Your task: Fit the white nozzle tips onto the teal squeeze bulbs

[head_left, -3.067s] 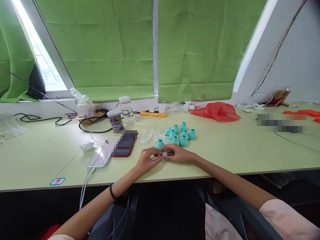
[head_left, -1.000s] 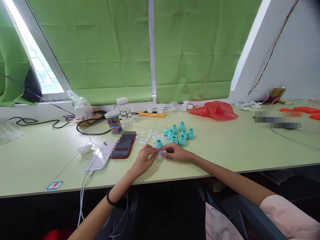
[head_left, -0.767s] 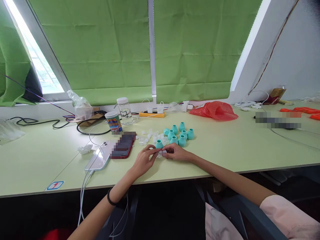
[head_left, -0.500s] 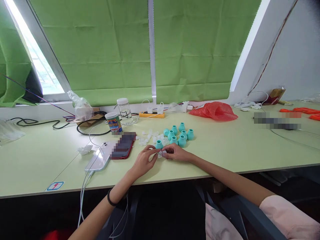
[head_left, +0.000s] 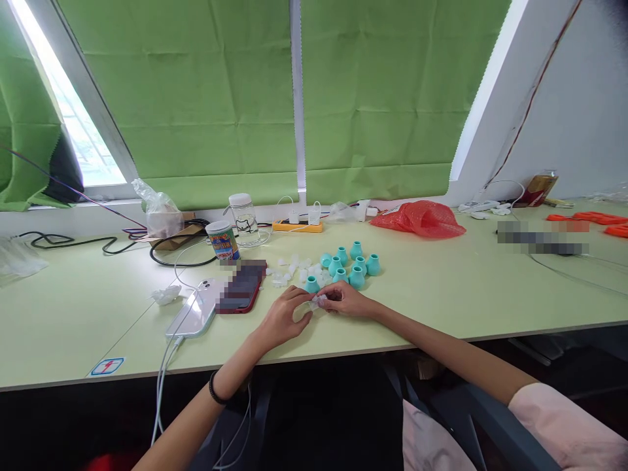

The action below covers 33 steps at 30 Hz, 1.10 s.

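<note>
Nine teal pots (head_left: pixel 356 279) — contents unclear — sit nearby; right hand (head_left: pixel 347 300) pinches one clear piece (head_left: pixel 315 303), left hand (head_left: pixel 283 318), thumb parted, beside it.

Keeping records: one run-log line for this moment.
right hand: pinching translucent piece | left hand: beside it, thumb spread | teal pieces: beyond

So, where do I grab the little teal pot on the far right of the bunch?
Probably pinch that teal pot by its narrow neck, coming from above and a bit from the right. It stands upright with its mouth facing up, the neck is slimmer than the round belly, and other teal pots crowd its left.
</note>
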Available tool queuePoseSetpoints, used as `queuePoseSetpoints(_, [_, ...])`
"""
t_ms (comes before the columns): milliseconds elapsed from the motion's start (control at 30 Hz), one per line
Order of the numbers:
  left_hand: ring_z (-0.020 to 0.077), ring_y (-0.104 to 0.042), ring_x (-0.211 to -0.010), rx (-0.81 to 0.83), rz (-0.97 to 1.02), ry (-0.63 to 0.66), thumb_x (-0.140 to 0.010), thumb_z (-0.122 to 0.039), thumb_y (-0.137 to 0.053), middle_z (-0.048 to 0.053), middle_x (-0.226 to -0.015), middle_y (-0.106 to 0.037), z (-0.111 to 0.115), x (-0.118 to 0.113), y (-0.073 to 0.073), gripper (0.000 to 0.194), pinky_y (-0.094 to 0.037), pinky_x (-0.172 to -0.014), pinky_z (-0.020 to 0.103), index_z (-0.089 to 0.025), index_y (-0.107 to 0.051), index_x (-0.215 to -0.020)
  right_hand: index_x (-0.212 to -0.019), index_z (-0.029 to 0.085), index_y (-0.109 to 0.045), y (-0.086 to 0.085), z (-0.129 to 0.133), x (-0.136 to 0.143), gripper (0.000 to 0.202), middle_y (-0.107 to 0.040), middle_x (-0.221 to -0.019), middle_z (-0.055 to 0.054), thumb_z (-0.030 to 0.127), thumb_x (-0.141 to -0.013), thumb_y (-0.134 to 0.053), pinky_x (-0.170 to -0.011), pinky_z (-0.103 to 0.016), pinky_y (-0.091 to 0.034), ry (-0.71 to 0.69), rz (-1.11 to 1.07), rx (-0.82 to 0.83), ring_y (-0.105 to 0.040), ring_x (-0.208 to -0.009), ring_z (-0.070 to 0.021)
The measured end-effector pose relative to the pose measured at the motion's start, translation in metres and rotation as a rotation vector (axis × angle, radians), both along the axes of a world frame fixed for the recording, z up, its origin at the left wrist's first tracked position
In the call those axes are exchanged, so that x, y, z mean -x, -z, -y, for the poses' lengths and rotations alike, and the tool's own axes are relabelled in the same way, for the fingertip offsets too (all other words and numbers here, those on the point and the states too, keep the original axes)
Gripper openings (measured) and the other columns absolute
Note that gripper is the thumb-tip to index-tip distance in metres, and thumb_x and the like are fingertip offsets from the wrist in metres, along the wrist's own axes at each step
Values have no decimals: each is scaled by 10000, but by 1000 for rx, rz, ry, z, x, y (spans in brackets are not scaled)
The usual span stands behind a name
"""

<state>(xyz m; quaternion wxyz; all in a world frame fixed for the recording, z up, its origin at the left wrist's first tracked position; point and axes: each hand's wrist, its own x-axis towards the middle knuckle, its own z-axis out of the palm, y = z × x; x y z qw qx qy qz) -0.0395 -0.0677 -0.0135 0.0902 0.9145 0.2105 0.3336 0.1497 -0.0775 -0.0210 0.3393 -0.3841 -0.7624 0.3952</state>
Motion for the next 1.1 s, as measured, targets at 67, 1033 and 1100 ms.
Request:
queuePoseSetpoints(67, [172,-492,-876,-5,0,14,-701,-208,-533,74,-934,-574,-2,1,1,303,-428,-769,312,-150,-539,-998,-814,104,-595,0,0,0,308,-434,-496,40,386,-726,-508,-427,-192,-274,-4,-1,3,-339,-446,-52])
queuePoseSetpoints(1033, [118,-542,-702,-90,121,-58,-739,-218,-499,55,-765,-588,-4,-3,10,193,-451,-633,237,-150,-565,-907,-933,136,-592,5,-1,3,346,-408,-543,41,400,-726,-504,-463,-202,-301,33,-21,-81,-346,-497,-66])
queuePoseSetpoints(1100, [130,-544,-723,-127,102,-50,-744,-216,-489,63,-774,-592,-5,-4,12,187,-450,-648,247,-146,-563,-901,-937,138,-597,5,0,3,340,-403,-538,42,392,-734,-496,-462,-200,-297,19,-7,-86,-340,-497,-65])
